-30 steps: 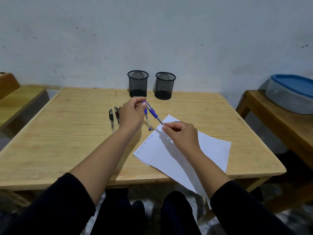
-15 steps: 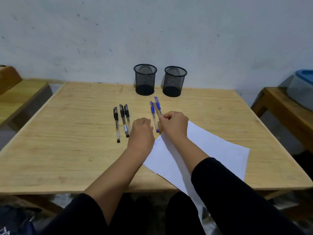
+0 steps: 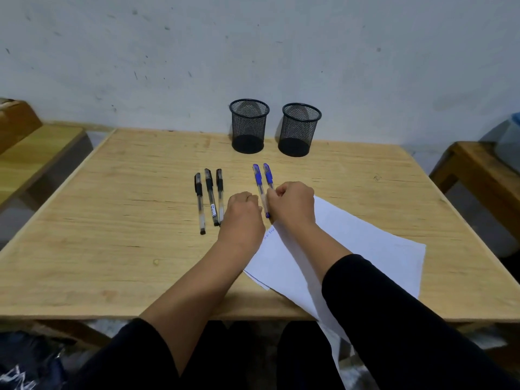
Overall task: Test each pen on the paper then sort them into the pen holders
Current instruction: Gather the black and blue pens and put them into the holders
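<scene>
Two blue pens lie side by side on the wooden counter (image 3: pixel 112 220), caps pointing toward the far wall: the left blue pen (image 3: pixel 260 190) is seen nearly full length, its tip just at the corner of the paper, while the right blue pen (image 3: pixel 268 175) runs under the right hand (image 3: pixel 292 205). That hand is curled into a loose fist with its fingertips at the pen's barrel; it appears to pinch the pen, though the contact itself is hidden by the knuckles. The left hand (image 3: pixel 243 212) rests beside it on the counter, fingers curled under, holding nothing that can be seen, with the left blue pen running between the two hands.

To the left of the hands three black pens (image 3: pixel 209 198) lie in a near-parallel row, caps also away from the person. The white paper (image 3: pixel 365 243) sits angled under the right forearm, one corner hanging over the counter's near edge, with small blue marks near its top-left corner.

At the far edge stand two black mesh pen holders, the left holder (image 3: pixel 249 126) and the right holder (image 3: pixel 300 130), upright, close together but apart. Wooden benches flank the counter on both sides.
</scene>
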The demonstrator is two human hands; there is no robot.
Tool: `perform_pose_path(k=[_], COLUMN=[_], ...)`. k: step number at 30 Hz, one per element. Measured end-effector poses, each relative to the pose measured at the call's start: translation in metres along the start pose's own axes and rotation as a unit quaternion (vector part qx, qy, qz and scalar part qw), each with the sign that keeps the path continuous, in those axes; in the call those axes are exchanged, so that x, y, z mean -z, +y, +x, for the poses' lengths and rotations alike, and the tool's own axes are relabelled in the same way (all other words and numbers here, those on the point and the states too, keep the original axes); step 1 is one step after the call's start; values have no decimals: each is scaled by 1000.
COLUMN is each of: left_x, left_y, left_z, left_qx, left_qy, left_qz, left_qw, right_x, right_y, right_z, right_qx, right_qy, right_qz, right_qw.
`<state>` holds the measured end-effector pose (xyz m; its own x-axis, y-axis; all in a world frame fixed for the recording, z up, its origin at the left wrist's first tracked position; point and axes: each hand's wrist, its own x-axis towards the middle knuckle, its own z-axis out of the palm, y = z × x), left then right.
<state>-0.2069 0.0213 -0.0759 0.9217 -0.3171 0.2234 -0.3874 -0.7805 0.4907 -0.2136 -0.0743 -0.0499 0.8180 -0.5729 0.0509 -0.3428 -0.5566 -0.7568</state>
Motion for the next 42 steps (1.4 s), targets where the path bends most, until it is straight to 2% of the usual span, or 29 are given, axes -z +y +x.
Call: perform_pose_path(k=[4,7,10,12,19,27,34,38,42], left_x=[22,38,42,40,35,23,32,41,48], left_y=[-7,-21,-35,-41,-47,-56,-58,-54,-45], left_z=[7,9,12,16,45,67,66,60,63], left_qx=[17,63,140,162,167,122,96,99,78], left_qy=[47,93,65,41,29,44,52,55,102], left_qz=[-22,-1,9,-6,-14,-3,-99,-195,-248], left_qw=[999,994,988,986,985,992,989,974,960], right_x=[4,2,-5,-9,-24,-35,-35,-29,-20], right_y=[-6,-12,-13,-12,-14,-23,-25,-25,-25], right_z=[5,8,11,14,31,47,51,51,49], right_qx=[44,63,71,70,67,66,54,56,64], right_qy=[1,-2,2,-1,-14,-18,-25,-23,-16], right_qz=[-29,-58,-92,-109,-125,-150,-179,-108,14], right_qw=[999,996,993,992,990,986,982,992,998])
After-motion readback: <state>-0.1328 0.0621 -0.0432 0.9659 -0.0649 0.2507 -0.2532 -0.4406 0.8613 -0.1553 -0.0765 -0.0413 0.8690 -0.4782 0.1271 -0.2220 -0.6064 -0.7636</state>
